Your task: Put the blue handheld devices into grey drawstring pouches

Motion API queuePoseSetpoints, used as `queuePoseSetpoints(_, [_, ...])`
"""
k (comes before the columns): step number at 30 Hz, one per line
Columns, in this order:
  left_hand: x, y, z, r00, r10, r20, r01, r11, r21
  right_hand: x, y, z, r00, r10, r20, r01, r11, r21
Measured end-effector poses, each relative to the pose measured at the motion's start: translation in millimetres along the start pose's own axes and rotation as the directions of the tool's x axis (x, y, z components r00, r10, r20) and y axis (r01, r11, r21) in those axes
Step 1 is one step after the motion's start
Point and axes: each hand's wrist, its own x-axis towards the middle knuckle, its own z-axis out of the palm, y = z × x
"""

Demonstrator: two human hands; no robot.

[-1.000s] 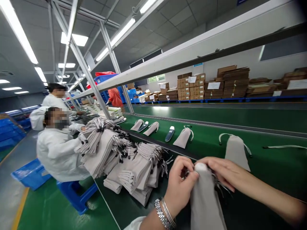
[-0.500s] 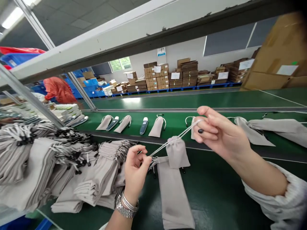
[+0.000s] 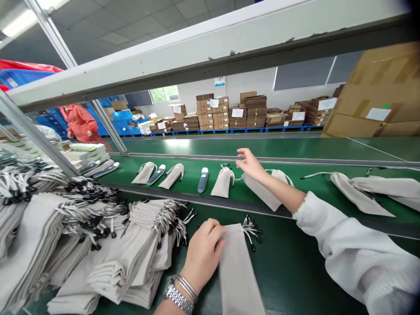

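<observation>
My left hand (image 3: 204, 251), with a watch and bangles at the wrist, has its fingers closed at the top left corner of a flat grey drawstring pouch (image 3: 239, 267). Black-tipped cords (image 3: 251, 229) fan out from that pouch's top right corner. Over the green belt, my right hand (image 3: 250, 166) has its fingers apart and nothing in them. Just below it lies a filled grey pouch (image 3: 264, 192), partly covered by my forearm. Another pouch (image 3: 280, 176) shows behind the forearm.
Stacks of folded pouches (image 3: 131, 249) fill the left side. Along the belt (image 3: 183, 192) lie more pouches (image 3: 223, 181) and a blue-grey device with a white tip (image 3: 203, 180). A metal beam (image 3: 164, 57) crosses overhead. A person in red (image 3: 80, 122) stands far left.
My hands have let go of the cords stretched between them. The small gathered pouch has left the flat one. My right hand moved forward over the belt; my left came to the flat pouch's top.
</observation>
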Motion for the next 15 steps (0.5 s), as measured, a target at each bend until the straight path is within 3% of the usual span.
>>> queuePoseSetpoints(2, [1, 0, 2.5, 1.000, 0.012, -0.023, -0.011, 0.999, 0.031, 10, 3, 25, 0.988, 0.025, 0.155, 0.013, 0.972, -0.235])
queuePoseSetpoints(5, [2, 0, 5.7, 0.997, 0.021, -0.071, -0.014, 0.996, 0.088, 14, -3, 73, 0.949, 0.069, 0.308, 0.042, 0.940, -0.339])
queuePoseSetpoints(9, [3, 0, 6.8, 0.988, 0.100, -0.116, -0.070, 0.969, 0.238, 13, -6, 131, 0.927, 0.229, 0.296, -0.084, 0.898, -0.433])
queuePoseSetpoints(12, [2, 3, 2.2, 0.974, 0.208, -0.086, -0.181, 0.951, 0.249, 15, 2, 149, 0.909, 0.333, 0.251, -0.198, 0.874, -0.443])
queuePoseSetpoints(15, [0, 6, -5.5, 0.963, 0.252, -0.092, -0.241, 0.963, 0.121, 16, 12, 142, 0.882, 0.375, 0.286, -0.254, 0.889, -0.382])
